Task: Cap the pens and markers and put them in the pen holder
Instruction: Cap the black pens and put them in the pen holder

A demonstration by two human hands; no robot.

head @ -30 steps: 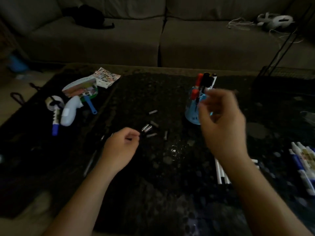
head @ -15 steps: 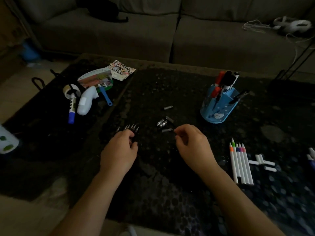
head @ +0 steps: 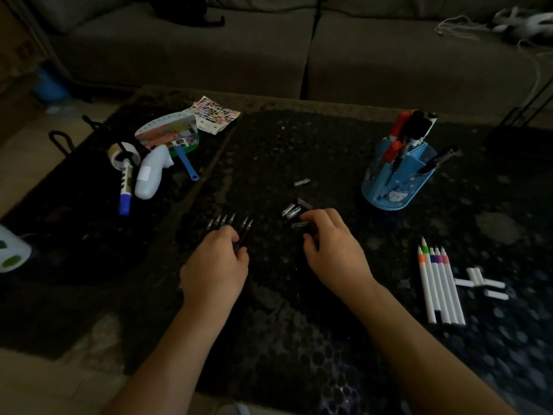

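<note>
Dim room, low light throughout. Grey sofa [head: 209, 49] along far side, two seat cushions split by central seam; dark item [head: 182, 10] on left cushion, white device with cables [head: 526, 22] on right. Dark mottled bench [head: 299, 139] before sofa. Pale floor [head: 21, 163] at left; blue object [head: 49, 85] near sofa corner. Black wire rack [head: 532, 106] at right edge.

The only view is coming from a wide-angle camera worn on the person's head, looking forward and steeply down over both forearms onto the dark table [head: 299, 151]. It is sitting close above the left hand [head: 214, 265] and right hand [head: 335, 253], and is facing a sofa [head: 185, 55] beyond the far edge, though dim light is perhaps hiding the frame's corners.
</note>
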